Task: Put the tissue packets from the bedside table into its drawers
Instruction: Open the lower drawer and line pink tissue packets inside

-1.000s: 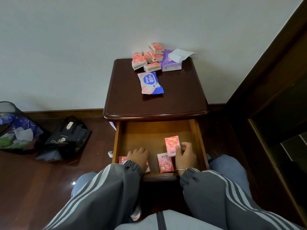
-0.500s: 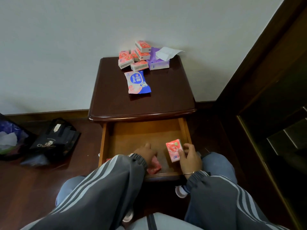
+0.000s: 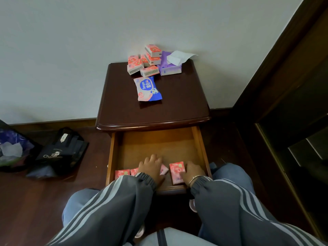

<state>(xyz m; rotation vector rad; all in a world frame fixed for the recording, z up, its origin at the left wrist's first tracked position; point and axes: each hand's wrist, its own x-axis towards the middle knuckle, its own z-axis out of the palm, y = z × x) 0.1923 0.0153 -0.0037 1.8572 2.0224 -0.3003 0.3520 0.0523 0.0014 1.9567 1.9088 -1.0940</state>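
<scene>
Your right hand (image 3: 192, 172) sits low at the front right corner of the open drawer (image 3: 113, 153), thumb and curled fingers pinching the right edge of a pink tissue packet (image 3: 176, 172) that lies flat on the drawer floor. Your left hand (image 3: 150, 167) lies palm down just beside it with its fingers loosely spread and reaching forward. It rests on a second packet (image 3: 164, 169), of which only a corner shows; whether it presses or merely rests there, I cannot tell.

These packets look light and soft, paper wrapped in thin film, so they should squash a little and may slide on each other. Take each one across its narrow width with thumb against fingers, and you could likely carry two at once.

The drawer holds a row along its front wall: a third packet (image 3: 121, 174) at the left, a fourth packet (image 3: 134, 171) touching it, then the two under your hands. The back of the drawer shows bare wood.

Most of the work is on the worktop (image 3: 177, 107). A heap of pink packets (image 3: 142, 62) sits against the wall, with a purple tissue pack (image 3: 170, 70) touching it, a white tissue (image 3: 179, 56) sticking out. A blue-and-pink wipes pouch (image 3: 149, 88) lies nearer you — floppier, so grip it mid-body.

A black bag (image 3: 60, 151) sits on the floor to the left.
</scene>
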